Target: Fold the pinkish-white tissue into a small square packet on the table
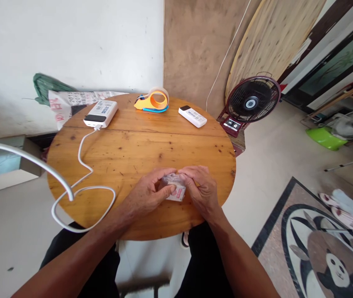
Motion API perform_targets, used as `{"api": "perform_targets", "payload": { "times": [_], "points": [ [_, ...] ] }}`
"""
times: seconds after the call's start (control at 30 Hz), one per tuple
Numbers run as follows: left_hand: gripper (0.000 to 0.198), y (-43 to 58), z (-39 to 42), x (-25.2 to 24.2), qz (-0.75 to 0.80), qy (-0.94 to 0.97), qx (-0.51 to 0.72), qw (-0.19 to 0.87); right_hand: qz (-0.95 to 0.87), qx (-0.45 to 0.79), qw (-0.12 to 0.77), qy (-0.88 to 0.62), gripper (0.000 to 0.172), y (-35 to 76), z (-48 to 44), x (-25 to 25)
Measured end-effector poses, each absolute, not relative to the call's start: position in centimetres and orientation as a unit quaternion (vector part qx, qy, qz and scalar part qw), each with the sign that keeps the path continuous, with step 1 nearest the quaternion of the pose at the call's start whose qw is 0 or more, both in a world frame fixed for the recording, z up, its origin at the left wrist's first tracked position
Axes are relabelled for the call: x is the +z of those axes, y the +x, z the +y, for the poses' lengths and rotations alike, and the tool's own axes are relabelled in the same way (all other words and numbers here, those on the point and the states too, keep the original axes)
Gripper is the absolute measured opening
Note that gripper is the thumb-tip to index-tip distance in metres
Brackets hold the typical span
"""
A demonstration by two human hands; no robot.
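Between my hands, near the front edge of the round wooden table [151, 153], is a small white box with red print [177, 193], its top covered by clear, shiny plastic. My left hand [154, 188] grips it from the left, the thumb lying across its front. From the right, my right hand [201, 186] pinches the upper right part, thumb and fingers pressed together. Both hands' fingertips nearly meet above the box and hide its far side.
At the back stand a white power bank [110, 111] with a white cable [81, 155], an orange tape dispenser [153, 101] and a second white power bank [197, 118]. The cable loops over the table's left side. A dark red fan [251, 101] stands beyond the right edge.
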State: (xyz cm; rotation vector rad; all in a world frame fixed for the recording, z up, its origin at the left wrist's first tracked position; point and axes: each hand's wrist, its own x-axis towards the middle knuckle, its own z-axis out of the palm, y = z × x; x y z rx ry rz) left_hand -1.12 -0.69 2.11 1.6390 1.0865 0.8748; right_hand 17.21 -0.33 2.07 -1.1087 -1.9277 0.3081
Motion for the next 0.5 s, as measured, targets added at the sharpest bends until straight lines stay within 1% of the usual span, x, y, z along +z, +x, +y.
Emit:
{"api": "perform_targets", "payload": {
  "times": [0.17, 0.33, 0.4, 0.5],
  "points": [
    [0.038, -1.0, -0.7, 2.3, 0.438, 0.668, 0.37, 0.475, -0.775, 0.119, 0.435, -0.444, 0.019, 16.7, -0.2, 1.9],
    [0.023, -1.1, -0.6, 2.5, 0.408, 0.676, 0.375, 0.486, -0.789, 0.082, 0.427, -0.434, 0.018, 16.4, -0.7, 1.8],
    [0.022, -1.2, -0.5, 2.4, 0.403, 0.681, 0.377, 0.482, -0.793, 0.071, 0.43, -0.426, 0.017, 16.2, -1.0, 1.7],
    [0.026, -1.3, -0.5, 2.3, 0.407, 0.679, 0.385, 0.473, -0.8, 0.057, 0.428, -0.417, 0.018, 16.1, -1.4, 1.7]
  ]
}}
